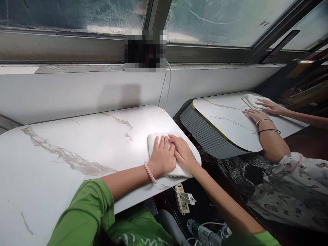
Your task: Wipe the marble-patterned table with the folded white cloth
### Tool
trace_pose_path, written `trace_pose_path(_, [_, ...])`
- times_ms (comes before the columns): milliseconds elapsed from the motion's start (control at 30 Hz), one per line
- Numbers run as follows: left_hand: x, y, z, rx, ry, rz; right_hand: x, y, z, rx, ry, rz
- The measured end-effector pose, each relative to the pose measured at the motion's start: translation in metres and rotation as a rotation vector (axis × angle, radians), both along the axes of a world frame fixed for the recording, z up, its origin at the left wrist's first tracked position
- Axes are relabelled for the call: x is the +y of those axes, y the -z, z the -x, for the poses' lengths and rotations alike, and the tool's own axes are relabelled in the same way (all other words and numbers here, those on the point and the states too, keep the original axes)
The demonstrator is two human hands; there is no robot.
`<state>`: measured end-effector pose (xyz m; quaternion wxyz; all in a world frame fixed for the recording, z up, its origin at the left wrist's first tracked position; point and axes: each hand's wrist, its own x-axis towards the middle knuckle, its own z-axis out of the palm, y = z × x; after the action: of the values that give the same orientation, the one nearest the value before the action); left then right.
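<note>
A folded white cloth (153,140) lies near the right end of a white marble-look table (77,143). My left hand (162,157) rests flat on the cloth with fingers stretched out; a pink bead bracelet (150,172) circles its wrist. My right hand (182,152) lies flat beside it, fingers partly over the left hand's fingers and pressing the cloth's right side. Both sleeves are green.
To the right, another person's two hands (258,114) press a white cloth (249,100) on a second marble-look table (225,119). Between the tables, a power strip (181,198) with cables lies on the floor. A window sill and wall run behind.
</note>
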<state>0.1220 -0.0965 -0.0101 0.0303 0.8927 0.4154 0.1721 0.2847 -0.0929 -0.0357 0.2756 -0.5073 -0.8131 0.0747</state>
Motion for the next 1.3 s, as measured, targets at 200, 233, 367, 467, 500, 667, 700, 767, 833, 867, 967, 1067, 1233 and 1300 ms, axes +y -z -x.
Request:
trace_pose_path(200, [0.064,0.000,0.027,-0.015,-0.092,0.036,0.069,-0.004,0.040,0.024,0.021,-0.004])
trace_pose_path(233, [0.077,0.000,0.034,-0.019,-0.117,0.037,0.083,-0.005,0.050,0.025,0.023,-0.004])
trace_pose_path(367, [0.127,0.002,0.066,-0.031,-0.230,0.038,0.138,-0.008,0.091,0.021,0.033,-0.021])
trace_pose_path(467, [0.152,0.001,0.093,-0.019,-0.326,0.042,0.171,-0.011,0.122,0.024,0.008,-0.023])
trace_pose_path(500, [0.155,0.000,0.101,-0.011,-0.359,0.039,0.179,-0.012,0.131,0.030,-0.018,-0.025])
trace_pose_path(667, [0.147,-0.001,0.132,0.023,-0.465,-0.002,0.188,-0.011,0.164,0.083,-0.154,-0.042])
trace_pose_path(700, [0.142,-0.001,0.135,0.032,-0.470,-0.003,0.185,-0.010,0.167,0.092,-0.166,-0.043])
trace_pose_path(767, [0.130,-0.001,0.139,0.052,-0.471,0.002,0.174,-0.008,0.169,0.103,-0.180,-0.036])
trace_pose_path(833, [0.117,-0.002,0.139,0.069,-0.470,0.010,0.160,-0.008,0.168,0.102,-0.190,-0.021])
trace_pose_path(867, [0.109,-0.002,0.139,0.073,-0.468,0.013,0.151,-0.009,0.166,0.098,-0.193,-0.012])
trace_pose_path(967, [0.079,-0.002,0.136,0.061,-0.448,0.016,0.116,-0.012,0.161,0.073,-0.181,0.013])
trace_pose_path(1067, [0.042,-0.002,0.132,0.043,-0.377,0.016,0.069,-0.014,0.153,0.036,-0.121,0.033])
trace_pose_path(1233, [-0.029,-0.004,0.130,0.073,-0.208,0.002,-0.019,-0.012,0.141,-0.010,-0.042,-0.002])
trace_pose_path(1300, [-0.054,-0.005,0.130,0.095,-0.153,0.004,-0.049,-0.010,0.140,-0.024,-0.029,-0.032])
